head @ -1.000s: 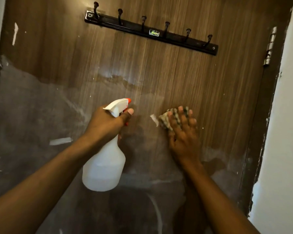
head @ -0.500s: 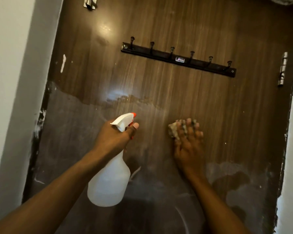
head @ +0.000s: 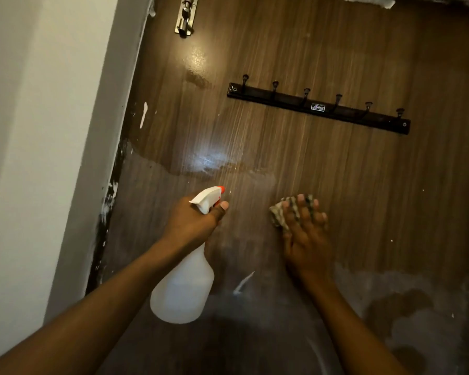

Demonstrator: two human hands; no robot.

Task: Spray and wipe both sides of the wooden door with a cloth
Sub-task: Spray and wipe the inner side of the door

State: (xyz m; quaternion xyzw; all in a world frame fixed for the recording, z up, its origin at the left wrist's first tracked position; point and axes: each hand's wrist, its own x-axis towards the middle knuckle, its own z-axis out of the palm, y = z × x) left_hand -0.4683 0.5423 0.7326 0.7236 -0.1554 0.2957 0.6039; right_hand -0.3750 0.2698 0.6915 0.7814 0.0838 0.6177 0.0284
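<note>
The brown wooden door (head: 295, 158) fills the view, glossy above and dull with a hazy film across its lower half. My left hand (head: 192, 226) grips the neck of a white spray bottle (head: 183, 290) whose orange-tipped nozzle points at the door. My right hand (head: 306, 234) lies flat against the door, pressing a greenish patterned cloth (head: 279, 215) under the fingers. Most of the cloth is hidden beneath the hand.
A black hook rail (head: 317, 108) with several hooks is screwed across the upper door. A metal bolt latch (head: 186, 16) sits at the top left. A white wall and door frame (head: 65, 131) run down the left side.
The camera view has swung up and to the left, so the latch and left wall show. Both hands keep about the same places on the door.
</note>
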